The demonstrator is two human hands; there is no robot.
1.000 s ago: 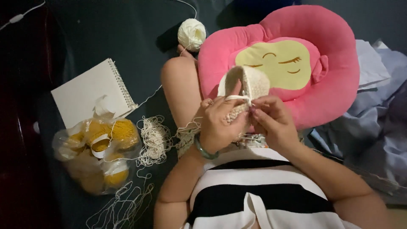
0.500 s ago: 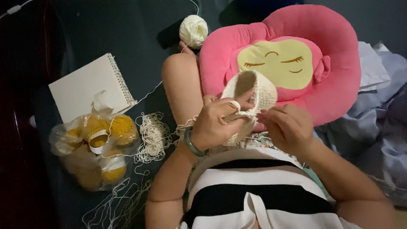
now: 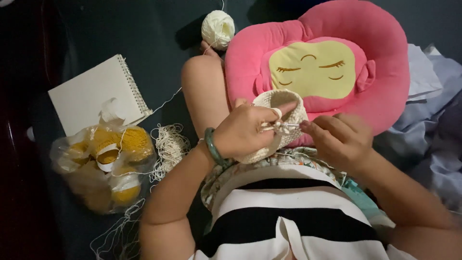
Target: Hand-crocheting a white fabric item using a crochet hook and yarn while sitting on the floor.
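At the centre of the frame my left hand [image 3: 245, 132] grips the cream crochet piece [image 3: 281, 123], fingers curled round its rim, while my right hand [image 3: 337, 137] pinches the thin hook [image 3: 284, 126] against it. Behind them lies the pink cushion [image 3: 380, 72]. At left sit a bag of yellow yarn [image 3: 103, 161] and a notebook [image 3: 91, 94], a cream yarn ball [image 3: 218, 28] at top.

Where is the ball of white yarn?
In the head view, the white yarn ball sits at the top, left of the pink cushion, just beyond the person's knee.
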